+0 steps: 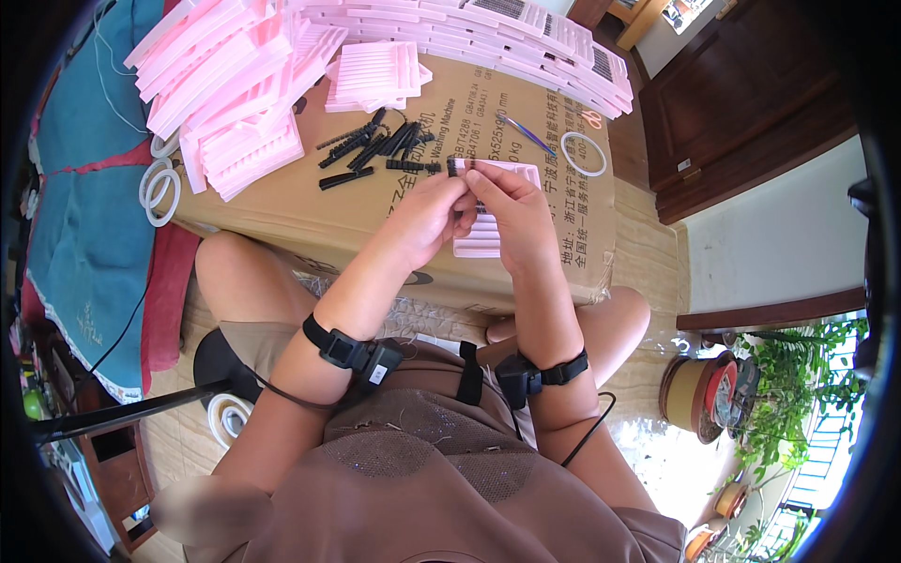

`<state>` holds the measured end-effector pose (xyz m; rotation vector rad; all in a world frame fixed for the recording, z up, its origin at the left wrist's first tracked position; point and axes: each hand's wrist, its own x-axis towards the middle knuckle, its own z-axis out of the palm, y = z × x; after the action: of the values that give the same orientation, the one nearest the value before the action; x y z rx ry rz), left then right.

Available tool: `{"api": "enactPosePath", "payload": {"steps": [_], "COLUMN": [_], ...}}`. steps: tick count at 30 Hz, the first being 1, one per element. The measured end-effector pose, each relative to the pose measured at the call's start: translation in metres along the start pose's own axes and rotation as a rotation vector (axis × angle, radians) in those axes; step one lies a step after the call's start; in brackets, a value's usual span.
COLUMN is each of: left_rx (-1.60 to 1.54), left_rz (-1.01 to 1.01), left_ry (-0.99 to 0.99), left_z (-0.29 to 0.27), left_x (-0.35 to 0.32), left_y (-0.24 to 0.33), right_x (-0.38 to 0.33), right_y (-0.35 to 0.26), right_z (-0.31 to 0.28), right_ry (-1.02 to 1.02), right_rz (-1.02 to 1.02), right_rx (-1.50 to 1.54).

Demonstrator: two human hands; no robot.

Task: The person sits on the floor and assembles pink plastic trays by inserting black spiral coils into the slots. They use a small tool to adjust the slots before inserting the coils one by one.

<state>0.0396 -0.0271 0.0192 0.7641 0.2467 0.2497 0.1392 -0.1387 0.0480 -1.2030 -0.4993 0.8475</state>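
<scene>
My left hand (434,216) and my right hand (517,208) meet over the cardboard box (352,218), fingertips pinched together. What they hold is too small and hidden to make out. Under my right hand lies a pink ribbed tray (477,246), partly covered by the fingers. A short black strip (413,166) rests just beyond my left hand. Left of it, several black strips (361,145) lie in a loose pile.
Stacks of pink trays (221,70) fill the box's far left, with more pink trays (554,61) along the back. Tweezers (528,135) and a white ring (584,154) lie to the right. White rings (160,195) sit at the left edge. Potted plants (690,399) stand right.
</scene>
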Motion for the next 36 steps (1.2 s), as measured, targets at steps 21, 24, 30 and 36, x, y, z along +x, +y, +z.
{"api": "enactPosePath", "payload": {"steps": [21, 24, 30, 36], "left_rx": [1.218, 1.325, 1.427, 1.395], "left_rz": [0.175, 0.114, 0.143, 0.145], "left_ry": [0.111, 0.096, 0.1, 0.127], "left_z": [-0.033, -0.035, -0.033, -0.029], "left_x": [0.005, 0.01, 0.009, 0.008], "left_y": [0.012, 0.015, 0.016, 0.017], "right_x": [-0.007, -0.012, -0.012, -0.009], "right_y": [0.006, 0.009, 0.016, 0.021], "right_z": [-0.045, -0.04, -0.031, -0.029], "right_ry": [0.173, 0.114, 0.238, 0.195], "right_rz": [-0.326, -0.398, -0.517, -0.474], "right_rx": [-1.084, -1.262, -1.344, -1.365]}}
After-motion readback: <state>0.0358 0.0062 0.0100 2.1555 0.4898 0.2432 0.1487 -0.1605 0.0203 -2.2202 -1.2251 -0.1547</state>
